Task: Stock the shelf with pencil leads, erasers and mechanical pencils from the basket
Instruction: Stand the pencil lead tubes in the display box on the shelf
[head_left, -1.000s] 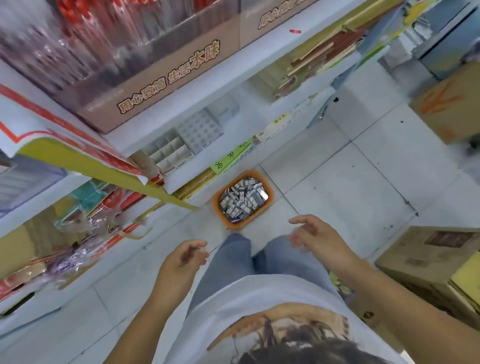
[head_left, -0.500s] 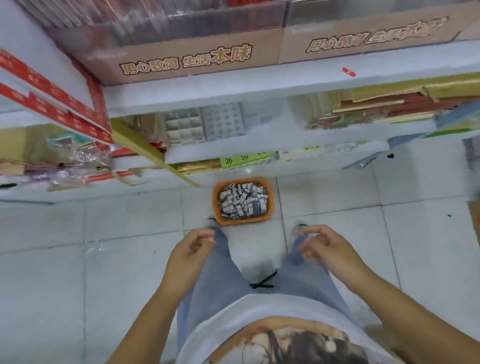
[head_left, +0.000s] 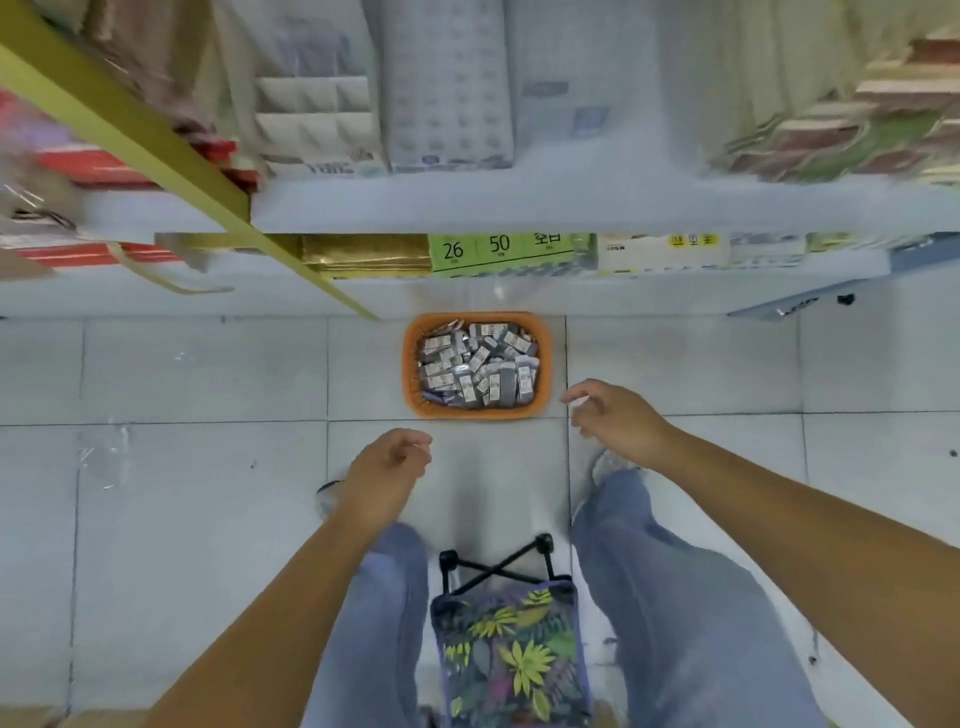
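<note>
Orange basket (head_left: 476, 410) of small grey packets (head_left: 475, 366) set below shelf (head_left: 519, 208) for reach. Left hand (head_left: 387, 470), right hand (head_left: 615, 418) empty, loosely curled, apart, nearing basket.

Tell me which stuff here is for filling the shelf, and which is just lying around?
For the job:
basket
small packs inside it
shelf
left hand, empty
right hand, empty

Just lying about:
folding stool between the legs
green price tag
gold packs
floor tiles
</note>
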